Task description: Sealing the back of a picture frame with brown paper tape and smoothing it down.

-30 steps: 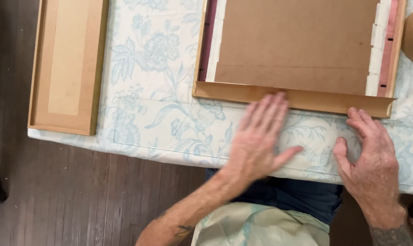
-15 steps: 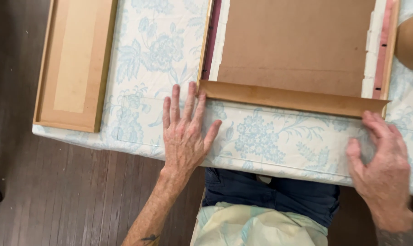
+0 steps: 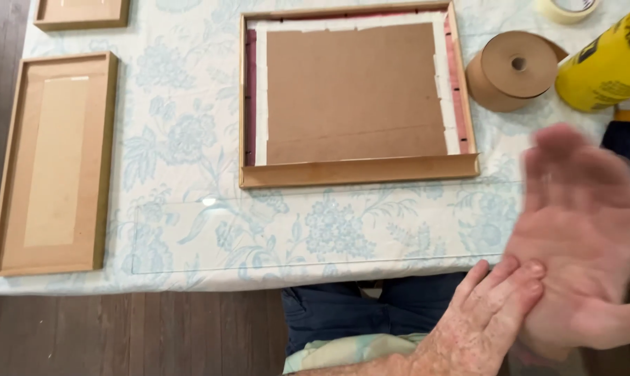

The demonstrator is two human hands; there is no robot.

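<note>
Both hands now lifted off the flowery blue-and-white counter [image 3: 189, 139], left hand [image 3: 485, 317] fingers rubbing the open, blurry right hand [image 3: 583, 230], neither grip holding anything, big brown wooden picture frame [image 3: 356, 170] lying face down nearby, clear glass sheet [image 3: 294, 237] beside it.

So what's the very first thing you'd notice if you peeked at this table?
The two hands at the lower right: the left hand presses its fingers against the blurred, open right hand above the table's edge. Next comes the big wooden picture frame lying face down in the middle of the flowery tablecloth, brown backing board showing. A roll of brown paper tape sits just right of it.
</note>
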